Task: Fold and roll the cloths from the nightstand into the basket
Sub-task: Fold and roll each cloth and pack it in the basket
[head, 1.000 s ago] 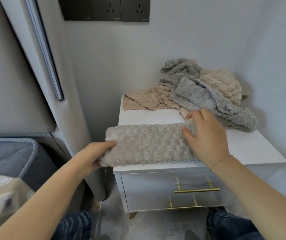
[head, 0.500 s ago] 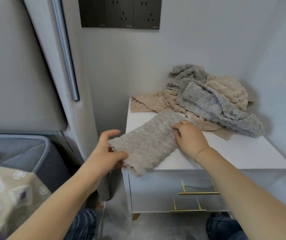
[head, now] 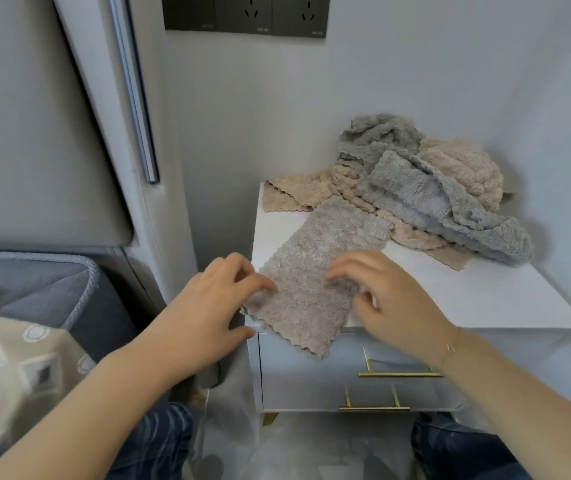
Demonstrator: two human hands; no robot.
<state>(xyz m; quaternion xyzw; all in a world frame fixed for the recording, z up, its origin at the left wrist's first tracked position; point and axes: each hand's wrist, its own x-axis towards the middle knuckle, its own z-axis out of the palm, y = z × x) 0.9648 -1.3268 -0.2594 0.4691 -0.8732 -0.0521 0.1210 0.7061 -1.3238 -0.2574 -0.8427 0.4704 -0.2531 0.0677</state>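
Hands meet over a folded taupe cloth (head: 315,271) at the centre of the frame. The left hand (head: 207,306) comes in from the lower left, its fingers bent and its fingertips (head: 263,284) on the cloth's left edge, with the thumb low at the front corner of the nightstand (head: 484,299); whether it pinches the fabric or only presses on it cannot be told. The right hand (head: 391,299) reaches in from the lower right with its fingers spread and lightly curved, their tips resting on the cloth's middle, the thumb apart on the right; it clasps nothing. A thin bracelet (head: 450,348) sits on that wrist. Both forearms are bare and run diagonally up toward the centre. The cloth lies as a long strip slanting from the nightstand's front left corner toward the upper right, its near end hanging over the edge above the drawer (head: 311,386). Behind it, at the back of the white top against the wall, lies a loose pile of grey and beige cloths (head: 415,188). The basket is not in view.
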